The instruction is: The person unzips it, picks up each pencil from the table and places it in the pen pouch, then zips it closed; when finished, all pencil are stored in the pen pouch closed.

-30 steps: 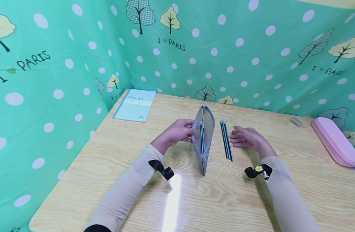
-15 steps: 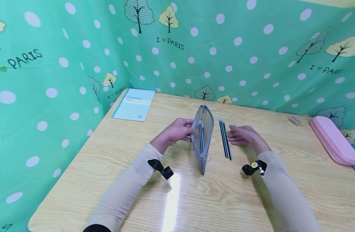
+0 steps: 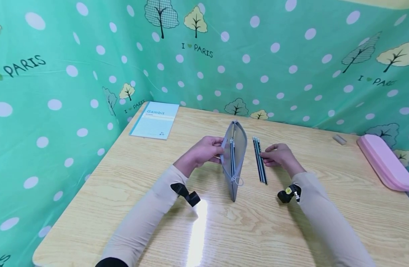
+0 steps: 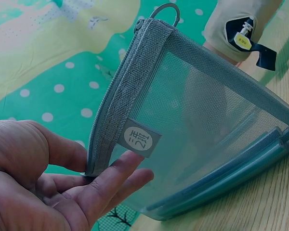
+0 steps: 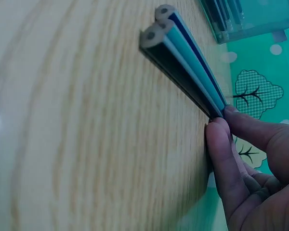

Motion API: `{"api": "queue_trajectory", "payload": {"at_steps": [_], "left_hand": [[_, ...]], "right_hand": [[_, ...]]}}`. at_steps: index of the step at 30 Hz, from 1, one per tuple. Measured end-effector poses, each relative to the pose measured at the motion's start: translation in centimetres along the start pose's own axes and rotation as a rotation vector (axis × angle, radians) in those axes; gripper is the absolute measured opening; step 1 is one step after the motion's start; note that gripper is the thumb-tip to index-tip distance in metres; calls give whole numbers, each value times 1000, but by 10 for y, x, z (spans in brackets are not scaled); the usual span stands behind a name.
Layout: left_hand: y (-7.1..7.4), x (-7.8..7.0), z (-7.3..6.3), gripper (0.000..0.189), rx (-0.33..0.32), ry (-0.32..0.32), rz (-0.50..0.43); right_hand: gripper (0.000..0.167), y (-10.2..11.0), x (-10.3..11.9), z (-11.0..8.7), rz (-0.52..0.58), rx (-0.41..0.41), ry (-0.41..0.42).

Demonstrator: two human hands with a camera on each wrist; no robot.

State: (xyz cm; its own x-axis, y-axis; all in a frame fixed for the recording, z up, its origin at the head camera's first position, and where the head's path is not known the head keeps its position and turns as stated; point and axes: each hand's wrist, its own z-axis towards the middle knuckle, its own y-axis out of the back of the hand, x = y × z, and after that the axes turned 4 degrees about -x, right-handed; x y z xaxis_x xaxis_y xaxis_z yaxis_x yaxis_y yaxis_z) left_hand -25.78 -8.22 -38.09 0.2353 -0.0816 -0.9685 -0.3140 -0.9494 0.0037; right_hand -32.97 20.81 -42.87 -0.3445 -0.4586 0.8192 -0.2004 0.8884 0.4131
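Note:
My left hand pinches the zip edge of a grey mesh zip pouch, thumb on one side and fingers on the other. The pouch stands on its edge on the table with its mouth open, and several pencils lie inside it. To the right of the pouch, a small bundle of dark, unsharpened pencils lies on the tabletop. My right hand pinches at this bundle's right side between thumb and forefinger; in the right wrist view the flat ends of the pencils point toward the camera.
A light-blue notebook lies at the table's back left. Toward the back right are a small grey eraser-like block and a pink pencil case. A green patterned cloth hangs behind the wooden table.
My right hand has moved left to the loose pencils, and its thumb and forefinger have closed on them. My left hand and the pouch have stayed in place.

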Motion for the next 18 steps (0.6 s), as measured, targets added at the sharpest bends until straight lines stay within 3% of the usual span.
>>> {"api": "queue_trajectory", "payload": {"at_steps": [4, 13, 18], "left_hand": [[0, -1, 1, 54, 2, 1, 0], [-1, -1, 1, 52, -10, -10, 23], [-1, 0, 0, 51, -6, -14, 19]], "right_hand": [[47, 1, -1, 2, -36, -25, -1], [45, 0, 4, -4, -196, -63, 93], [44, 0, 5, -3, -213, -57, 63]]}}
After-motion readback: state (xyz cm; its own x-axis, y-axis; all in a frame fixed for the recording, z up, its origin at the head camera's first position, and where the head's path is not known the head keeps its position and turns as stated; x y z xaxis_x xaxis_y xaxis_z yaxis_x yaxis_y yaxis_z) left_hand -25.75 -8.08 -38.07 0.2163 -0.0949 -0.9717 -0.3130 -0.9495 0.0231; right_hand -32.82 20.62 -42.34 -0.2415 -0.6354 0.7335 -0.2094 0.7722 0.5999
